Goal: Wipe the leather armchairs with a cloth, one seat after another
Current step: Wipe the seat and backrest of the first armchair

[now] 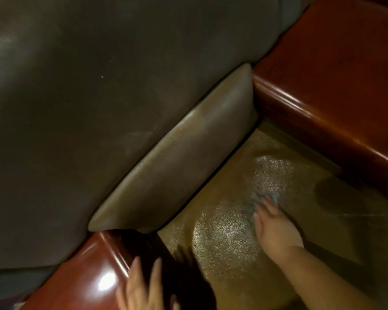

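Observation:
A brown leather armchair fills the view, with its seat cushion at lower right and a padded backrest above it. My right hand lies flat on the seat with fingers spread, pressing a small grey cloth that peeks out past the fingertips. Damp, shiny patches show on the leather around it. My left hand rests on the glossy wooden armrest at the lower left, fingers straight and blurred.
A second glossy reddish wooden armrest runs along the right side of the seat. A large dark grey-brown leather surface takes up the upper left of the view.

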`<state>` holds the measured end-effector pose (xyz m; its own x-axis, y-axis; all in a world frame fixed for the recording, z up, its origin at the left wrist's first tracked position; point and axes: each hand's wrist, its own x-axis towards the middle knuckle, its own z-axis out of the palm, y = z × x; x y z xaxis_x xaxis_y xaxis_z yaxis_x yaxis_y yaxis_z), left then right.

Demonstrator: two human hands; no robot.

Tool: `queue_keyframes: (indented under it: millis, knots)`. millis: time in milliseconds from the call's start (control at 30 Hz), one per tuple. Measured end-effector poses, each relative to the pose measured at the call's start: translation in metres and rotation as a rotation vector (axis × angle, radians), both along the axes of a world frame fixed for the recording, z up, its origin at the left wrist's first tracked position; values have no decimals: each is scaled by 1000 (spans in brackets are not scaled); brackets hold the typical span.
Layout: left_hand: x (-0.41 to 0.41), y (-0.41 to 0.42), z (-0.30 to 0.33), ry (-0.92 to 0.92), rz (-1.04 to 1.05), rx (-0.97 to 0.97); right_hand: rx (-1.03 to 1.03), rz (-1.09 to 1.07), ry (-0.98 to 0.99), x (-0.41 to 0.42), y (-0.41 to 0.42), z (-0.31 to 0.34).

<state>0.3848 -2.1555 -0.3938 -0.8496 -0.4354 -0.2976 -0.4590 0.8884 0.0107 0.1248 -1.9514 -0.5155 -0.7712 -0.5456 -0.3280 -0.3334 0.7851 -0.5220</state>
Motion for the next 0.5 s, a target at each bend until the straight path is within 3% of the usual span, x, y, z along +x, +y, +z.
queue_keyframes:
  millis: [133, 200, 333, 500]
  knots:
    - [-142, -64, 48, 47, -375, -55, -433, -531, -283, -15, -56, 60]
    - [-206, -98, 80, 106, -627, -147, -571, -640, -390, -21, -85, 86]
    - [-327, -164, 164, 113, -990, -460, -768, -657, -406, -44, -132, 111]
    - [-417, -186, 231, 102, -930, -807, -798, -617, -300, -89, -174, 123]
